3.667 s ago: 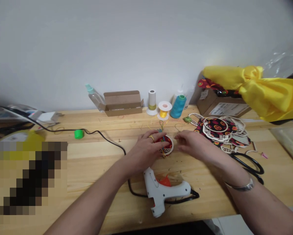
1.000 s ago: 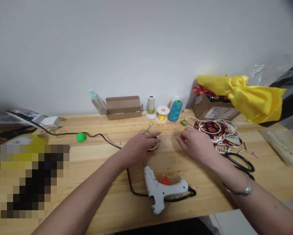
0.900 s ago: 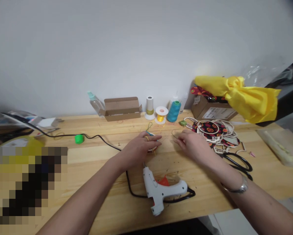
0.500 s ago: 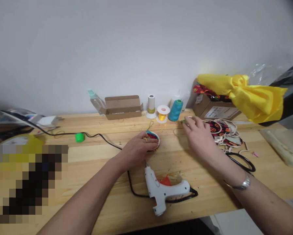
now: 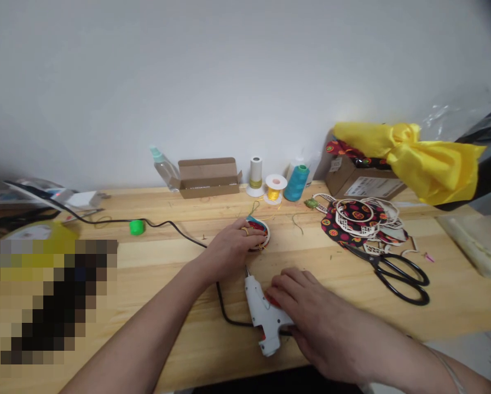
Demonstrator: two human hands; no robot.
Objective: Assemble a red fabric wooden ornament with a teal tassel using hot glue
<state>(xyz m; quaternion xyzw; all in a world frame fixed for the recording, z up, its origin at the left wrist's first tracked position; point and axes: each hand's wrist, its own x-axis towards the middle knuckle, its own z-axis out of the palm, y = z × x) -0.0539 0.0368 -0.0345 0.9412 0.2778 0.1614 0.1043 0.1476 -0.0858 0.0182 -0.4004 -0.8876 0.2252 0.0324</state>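
My left hand is over a small round fabric piece with a pale rim, red and blue inside, and its fingers hold it against the wooden table. A green cord loop lies at its top edge. My right hand is closed round the handle of a white hot glue gun that lies on its side, its metal nozzle pointing toward my left hand. The handle and much of the red trigger are hidden under my fingers. A black power cable runs from behind the gun past my left wrist.
Black scissors lie at right beside patterned fabric and pale cutouts. Thread spools, an open cardboard box and a clear bottle stand along the wall. A green cap sits at left; yellow cloth covers a carton.
My right hand has come back from the fabric pieces near the carton, moving down and left onto the glue gun's handle. The scissors are now uncovered. My left hand stays on the round piece.
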